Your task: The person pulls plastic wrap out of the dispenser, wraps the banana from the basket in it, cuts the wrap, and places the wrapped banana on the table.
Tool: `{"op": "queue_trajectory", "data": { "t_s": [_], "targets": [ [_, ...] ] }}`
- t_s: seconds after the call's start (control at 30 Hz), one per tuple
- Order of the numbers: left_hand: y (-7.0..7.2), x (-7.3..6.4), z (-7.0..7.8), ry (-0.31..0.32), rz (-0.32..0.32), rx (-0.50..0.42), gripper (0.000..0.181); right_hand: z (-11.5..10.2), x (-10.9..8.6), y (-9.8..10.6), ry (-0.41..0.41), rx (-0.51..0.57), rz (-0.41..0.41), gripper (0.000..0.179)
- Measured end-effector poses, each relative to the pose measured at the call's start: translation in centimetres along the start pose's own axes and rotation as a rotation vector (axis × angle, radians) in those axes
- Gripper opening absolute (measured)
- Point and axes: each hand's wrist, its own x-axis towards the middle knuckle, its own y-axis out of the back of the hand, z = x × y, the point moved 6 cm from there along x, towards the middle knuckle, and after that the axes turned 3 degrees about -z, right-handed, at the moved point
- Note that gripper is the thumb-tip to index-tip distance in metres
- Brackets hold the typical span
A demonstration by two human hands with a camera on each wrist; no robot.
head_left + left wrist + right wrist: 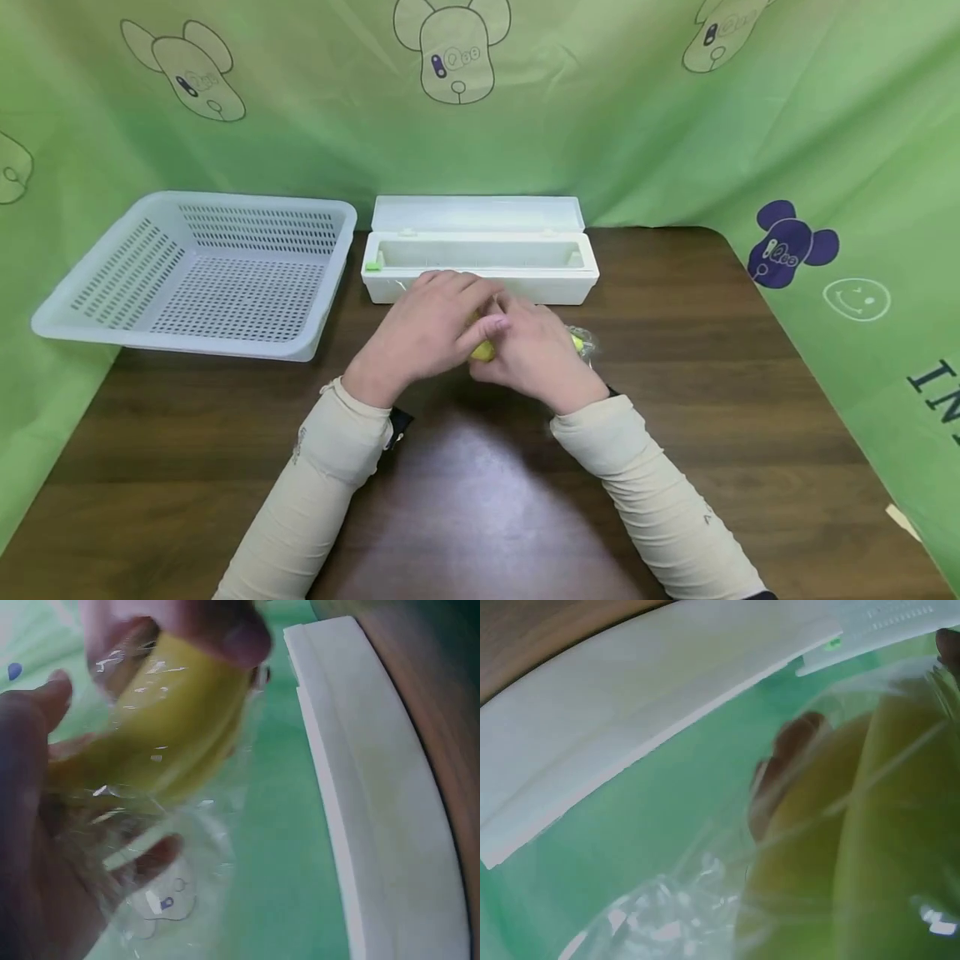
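Yellow bananas (176, 712), wrapped in clear cling film (214, 840), are held up between both hands over the table. In the head view only a bit of yellow banana (482, 350) shows between the hands. My left hand (427, 329) holds the bananas from the left, its thumb stretched over toward the right hand. From the other side my right hand (536, 354) grips them, its fingers mostly hidden behind the fruit. Loose film (587, 342) bunches out past the right hand, and creased film fills the lower part of the right wrist view.
Just behind the hands stands a long white cling film box (480, 290) with its lid (477, 214) raised and a green piece (372, 267) at its left end. A white perforated basket (313, 342) is at the left on the brown wooden table (675, 350). A green printed curtain (315, 117) surrounds the table.
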Motion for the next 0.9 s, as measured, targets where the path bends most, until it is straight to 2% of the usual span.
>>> {"op": "queue_trajectory", "data": {
  "t_s": [0.1, 0.23, 0.4, 0.47, 0.6, 0.67, 0.73, 0.83, 0.9],
  "targets": [
    [0.7, 0.0, 0.1, -0.071, 0.104, -0.085, 0.040, 0.0, 0.2, 0.8, -0.029, 0.030, 0.018, 0.063],
    [1.3, -0.3, 0.4, -0.153, 0.273, -0.255, 0.034, -0.1, 0.3, 1.6, -0.076, 0.104, 0.013, 0.057],
    [1.4, -0.6, 0.9, -0.180, 0.429, -0.569, 0.062, -0.6, 0.2, 2.4, -0.071, 0.209, 0.034, 0.060],
    [1.3, -0.6, 1.1, -0.196, 0.487, -0.701, 0.074, -0.9, 0.1, 2.7, -0.052, 0.236, 0.067, 0.065],
    [1.0, -0.6, 1.5, -0.215, 0.582, -0.928, 0.088, -1.0, -0.2, 3.2, -0.032, 0.364, 0.143, 0.067],
    [0.5, -0.3, 1.4, -0.198, 0.588, -1.020, 0.093, -0.9, -0.3, 3.4, -0.027, 0.464, 0.174, 0.061],
    [-0.2, 0.0, 1.3, -0.162, 0.554, -1.106, 0.098, -0.6, -0.4, 3.5, -0.033, 0.542, 0.190, 0.058],
    [-1.6, 0.6, 1.0, -0.099, 0.437, -1.242, 0.107, -0.1, -0.6, 3.6, -0.077, 0.652, 0.178, 0.052],
    [-2.2, 0.7, 0.6, -0.052, 0.355, -1.301, 0.113, 0.3, -0.7, 3.6, -0.115, 0.702, 0.158, 0.050]
  ]
}}
